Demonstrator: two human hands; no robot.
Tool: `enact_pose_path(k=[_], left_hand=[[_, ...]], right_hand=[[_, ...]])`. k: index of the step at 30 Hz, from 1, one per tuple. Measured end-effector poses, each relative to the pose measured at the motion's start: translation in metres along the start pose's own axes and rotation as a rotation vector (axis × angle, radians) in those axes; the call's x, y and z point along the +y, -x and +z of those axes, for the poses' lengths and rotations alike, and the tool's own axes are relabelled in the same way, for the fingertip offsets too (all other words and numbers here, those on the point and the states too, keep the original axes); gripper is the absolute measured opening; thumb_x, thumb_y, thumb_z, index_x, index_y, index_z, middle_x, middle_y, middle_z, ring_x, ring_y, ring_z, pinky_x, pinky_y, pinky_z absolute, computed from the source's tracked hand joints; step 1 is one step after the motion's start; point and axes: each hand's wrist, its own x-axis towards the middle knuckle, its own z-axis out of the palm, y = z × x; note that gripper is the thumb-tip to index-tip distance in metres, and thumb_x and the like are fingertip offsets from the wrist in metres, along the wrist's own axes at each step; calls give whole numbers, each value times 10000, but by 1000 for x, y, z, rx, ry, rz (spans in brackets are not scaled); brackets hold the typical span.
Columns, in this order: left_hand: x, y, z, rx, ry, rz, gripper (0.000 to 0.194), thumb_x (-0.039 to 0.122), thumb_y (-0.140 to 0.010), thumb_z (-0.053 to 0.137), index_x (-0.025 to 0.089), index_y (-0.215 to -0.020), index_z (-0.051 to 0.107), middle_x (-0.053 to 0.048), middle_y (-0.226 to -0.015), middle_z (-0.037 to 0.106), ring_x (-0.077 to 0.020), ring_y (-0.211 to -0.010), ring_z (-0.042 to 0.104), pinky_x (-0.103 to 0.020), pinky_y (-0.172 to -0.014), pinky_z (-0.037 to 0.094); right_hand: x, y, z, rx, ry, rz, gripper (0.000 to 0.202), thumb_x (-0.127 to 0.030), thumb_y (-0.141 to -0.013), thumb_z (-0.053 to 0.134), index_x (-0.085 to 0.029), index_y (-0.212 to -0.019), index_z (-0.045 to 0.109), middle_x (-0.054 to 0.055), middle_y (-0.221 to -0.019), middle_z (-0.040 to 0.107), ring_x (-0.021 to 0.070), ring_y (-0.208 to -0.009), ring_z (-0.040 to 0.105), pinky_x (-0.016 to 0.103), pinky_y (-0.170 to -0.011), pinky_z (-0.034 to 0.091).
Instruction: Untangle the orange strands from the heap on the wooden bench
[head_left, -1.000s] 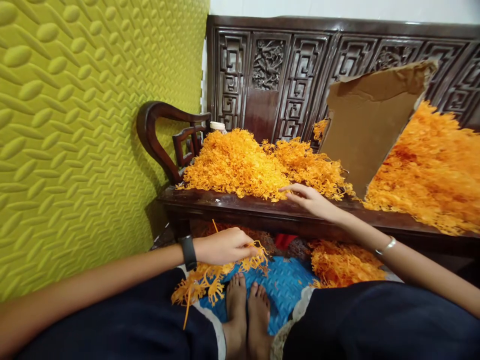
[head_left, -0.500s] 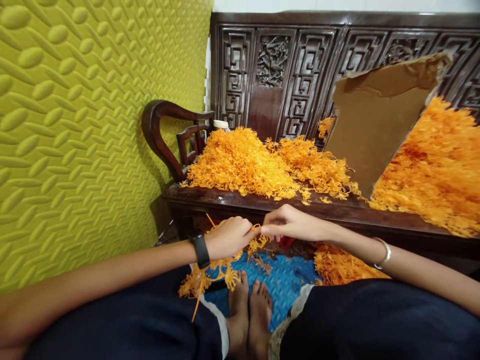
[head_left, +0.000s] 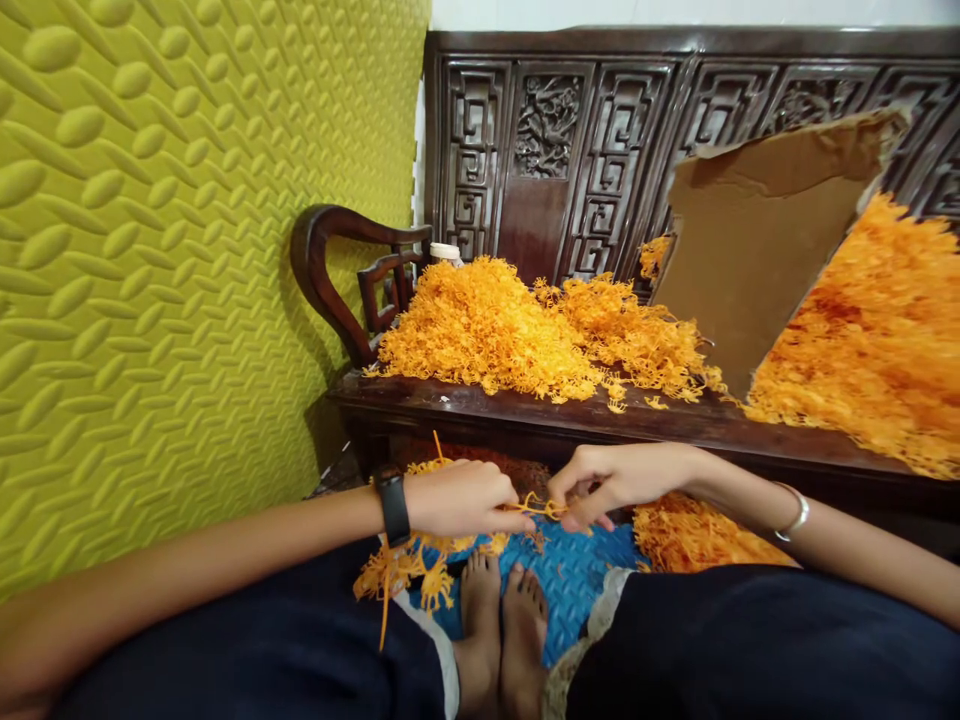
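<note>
My left hand [head_left: 461,498], with a black watch on its wrist, is closed on a bunch of orange branching sprigs [head_left: 435,585] that hang below the palm. Thin orange stems stick out above and below this hand. Between the two hands stretches a small orange sprig [head_left: 538,506], its left end at my left fingertips. The fingers of my right hand [head_left: 611,482] pinch its other end. A silver bangle circles the right wrist. Beyond both hands, a heap of similar orange sprigs [head_left: 487,335] lies on the dark wooden bench [head_left: 517,408].
A cardboard sheet [head_left: 757,250] leans on the bench between the heap and a larger orange pile [head_left: 862,360] at right. More orange pieces [head_left: 697,535] lie below the bench. A blue mat [head_left: 574,575] is under the feet; a yellow textured wall [head_left: 187,280] stands left.
Both hands have come down a little toward me and moved slightly apart. The orange sprig now shows stretched between them. The bench and its piles look the same.
</note>
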Motion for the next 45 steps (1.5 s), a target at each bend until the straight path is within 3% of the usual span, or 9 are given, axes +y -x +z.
enact_pose_path(k=[5,13,15,20,26,28,33,40,45], left_hand=[[6,-5,-2,-90,143,128,432,371,-895,411,145,-544,524,35,-448,403,-65,-414,346,-212,-463,248],[2,2,-4,4,218,132,457,376,-890,401,158,-490,360,56,-451,248,-54,-408,236,-241,-448,181],[-6,6,-5,72,281,57,471,388,-886,391,164,-484,292,57,-477,199,-54,-428,200,-241,-447,160],[-18,4,-1,275,501,-91,468,480,-863,370,170,-515,326,63,-497,215,-63,-460,226,-225,-452,173],[-14,-9,6,375,709,-160,456,533,-839,365,150,-629,498,52,-505,389,-81,-460,363,-213,-463,283],[-14,-11,7,424,694,-169,449,518,-845,363,148,-636,508,49,-514,399,-85,-476,377,-215,-476,297],[-12,-14,6,534,603,-134,417,455,-857,373,149,-593,477,42,-542,402,-87,-524,362,-222,-519,310],[-4,-13,0,528,687,-102,408,437,-853,383,138,-608,513,24,-537,472,-84,-495,413,-211,-480,322],[-4,-5,-3,329,806,-96,400,482,-851,399,137,-794,592,36,-508,516,-72,-384,400,-198,-398,284]], right_hand=[[5,11,-4,-49,-51,19,297,-380,-838,537,-111,-713,550,-31,-553,471,58,-502,455,172,-509,355],[19,42,-14,-71,38,164,368,-440,-812,543,-99,-690,605,6,-575,523,94,-542,503,207,-556,401],[28,53,-20,91,121,230,384,-458,-811,527,-101,-710,623,22,-583,552,116,-557,531,227,-572,418],[59,60,-45,807,501,256,397,-462,-834,453,-135,-965,638,106,-941,634,218,-867,596,328,-792,450],[79,39,-50,1012,679,263,424,-417,-827,452,-158,-1140,574,155,-1215,521,290,-1122,503,429,-965,370],[62,30,-42,967,616,180,384,-433,-838,457,-153,-1059,600,140,-1153,562,266,-1079,529,413,-947,389],[-1,0,-12,500,142,28,400,-495,-834,484,-120,-833,622,65,-776,651,149,-704,616,269,-661,491],[-31,-23,6,554,4,62,334,-418,-736,633,-113,-614,575,3,-514,570,76,-447,517,184,-451,394],[-32,-10,2,396,-78,-27,229,-314,-784,583,-104,-692,596,-13,-529,556,72,-492,514,188,-511,405]])
